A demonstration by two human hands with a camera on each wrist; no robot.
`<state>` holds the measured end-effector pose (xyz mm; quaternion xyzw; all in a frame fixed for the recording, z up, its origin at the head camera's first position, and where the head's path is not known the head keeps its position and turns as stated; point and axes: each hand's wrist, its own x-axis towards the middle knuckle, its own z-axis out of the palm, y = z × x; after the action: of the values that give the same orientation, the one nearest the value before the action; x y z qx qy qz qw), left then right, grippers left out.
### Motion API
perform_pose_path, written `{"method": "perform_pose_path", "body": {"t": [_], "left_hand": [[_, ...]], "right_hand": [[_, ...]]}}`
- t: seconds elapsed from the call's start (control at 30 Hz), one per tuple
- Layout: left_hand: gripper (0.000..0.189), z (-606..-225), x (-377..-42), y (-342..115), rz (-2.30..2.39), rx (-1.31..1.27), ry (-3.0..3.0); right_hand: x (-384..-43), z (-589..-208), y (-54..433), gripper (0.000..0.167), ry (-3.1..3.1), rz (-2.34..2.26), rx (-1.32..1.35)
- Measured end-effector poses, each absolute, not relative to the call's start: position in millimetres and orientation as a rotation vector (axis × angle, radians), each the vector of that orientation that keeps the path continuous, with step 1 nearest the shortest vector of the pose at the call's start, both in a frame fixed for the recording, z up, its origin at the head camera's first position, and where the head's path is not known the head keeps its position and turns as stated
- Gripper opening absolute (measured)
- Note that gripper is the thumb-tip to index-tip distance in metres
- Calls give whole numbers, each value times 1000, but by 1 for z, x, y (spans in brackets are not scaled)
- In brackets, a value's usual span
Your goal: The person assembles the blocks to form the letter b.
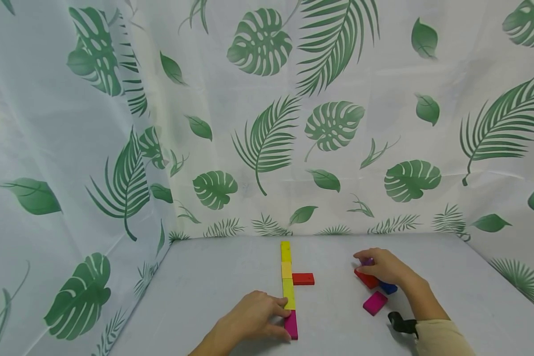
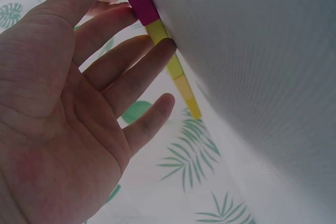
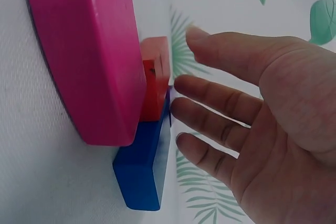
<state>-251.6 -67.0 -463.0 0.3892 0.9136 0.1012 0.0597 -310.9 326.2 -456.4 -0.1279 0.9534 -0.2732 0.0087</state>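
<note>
Several yellow blocks [image 1: 288, 294] run end to end in a straight row away from me, with a magenta block [image 1: 291, 326] at the near end. My left hand [image 1: 255, 316] lies along the row's left side, its extended fingers touching the magenta block and the yellow one beyond it. A red block [image 1: 303, 279] juts rightward from the row. To the right, my right hand [image 1: 386, 266] hovers with loosely bent fingers over another red block [image 3: 152, 90], a blue block [image 3: 140, 169] and a partly hidden purple block [image 1: 366, 261]. Nearer me rests another magenta block [image 3: 86, 51].
The blocks lie on a pale grey table [image 1: 196, 282]. A white curtain [image 1: 360, 198] with green leaf prints rises along its back and sides. A black strap-like piece [image 1: 402, 324] sticks out from the right wrist beside the beige sleeve [image 1: 442, 338].
</note>
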Motion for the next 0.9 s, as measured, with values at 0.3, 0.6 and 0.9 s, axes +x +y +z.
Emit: {"method": "perform_pose_path", "body": {"t": [0.3,0.6,0.9], "left_hand": [[55,-464,-252,-67,295,1180,2777],[54,-464,-253,-66,292,1162,2768],[53,-464,-253,-66,298,1161,2763]], "right_hand": [[-311,-457,328,38,2955,-862,-340],[-313,-458,330,36,2940,-819,-331],[-311,-456,324,32,2920,-806,-334]]}}
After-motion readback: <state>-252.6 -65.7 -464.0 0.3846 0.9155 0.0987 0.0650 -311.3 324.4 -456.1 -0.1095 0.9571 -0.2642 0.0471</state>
